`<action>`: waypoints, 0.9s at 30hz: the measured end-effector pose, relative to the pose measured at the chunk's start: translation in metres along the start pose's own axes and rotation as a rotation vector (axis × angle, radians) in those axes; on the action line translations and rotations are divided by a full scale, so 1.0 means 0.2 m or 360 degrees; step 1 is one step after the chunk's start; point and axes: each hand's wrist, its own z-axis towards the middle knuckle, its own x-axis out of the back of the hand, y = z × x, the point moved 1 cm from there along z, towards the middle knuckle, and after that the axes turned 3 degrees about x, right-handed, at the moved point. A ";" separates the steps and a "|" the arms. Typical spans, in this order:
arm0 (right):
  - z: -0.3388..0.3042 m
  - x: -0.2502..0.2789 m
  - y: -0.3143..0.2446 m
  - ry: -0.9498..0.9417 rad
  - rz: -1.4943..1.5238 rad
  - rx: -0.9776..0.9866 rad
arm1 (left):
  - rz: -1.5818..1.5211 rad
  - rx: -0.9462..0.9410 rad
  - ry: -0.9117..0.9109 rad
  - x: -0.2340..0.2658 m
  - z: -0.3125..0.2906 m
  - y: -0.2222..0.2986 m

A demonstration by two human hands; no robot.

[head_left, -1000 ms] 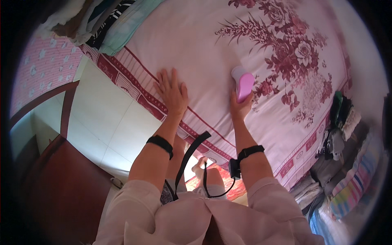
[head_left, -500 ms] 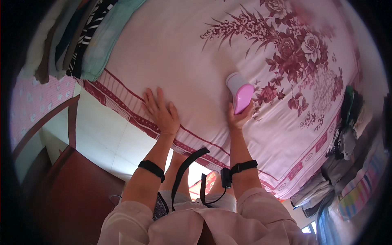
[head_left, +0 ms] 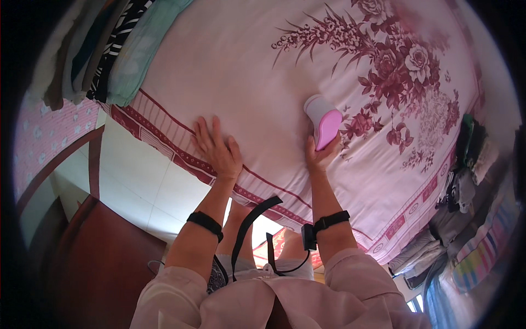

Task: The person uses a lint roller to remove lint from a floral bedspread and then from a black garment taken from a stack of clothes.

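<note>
My right hand (head_left: 323, 154) is wrapped around the narrow pink handle of a pink-and-white fabric shaver (head_left: 327, 125). Its wide white end points away from me, low over or against the bed sheet (head_left: 230, 71); whether it touches the cloth is hard to tell. The sheet is pale pink with a dark red border and printed roses. To the left, my left hand (head_left: 217, 151) lies flat near the sheet's front border, fingers spread, pressing on the cloth with nothing in it. Small wrinkles run in the sheet to the right of my right hand.
Folded clothes (head_left: 129, 66) are stacked at the bed's far left corner. More clothes (head_left: 466, 186) lie in piles along the right side. A reddish-brown piece of furniture (head_left: 109, 252) stands at the lower left, beside pale floor tiles (head_left: 142, 164). Black straps (head_left: 246, 233) hang before my body.
My right forearm has shifted slightly outward and forward. Both hands and the fabric shaver have stayed almost where they were.
</note>
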 end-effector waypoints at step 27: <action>0.12 0.06 -0.10 -0.0054 -0.0014 -0.0135 | -0.0015 -0.0024 0.0043 -0.02 0.01 0.00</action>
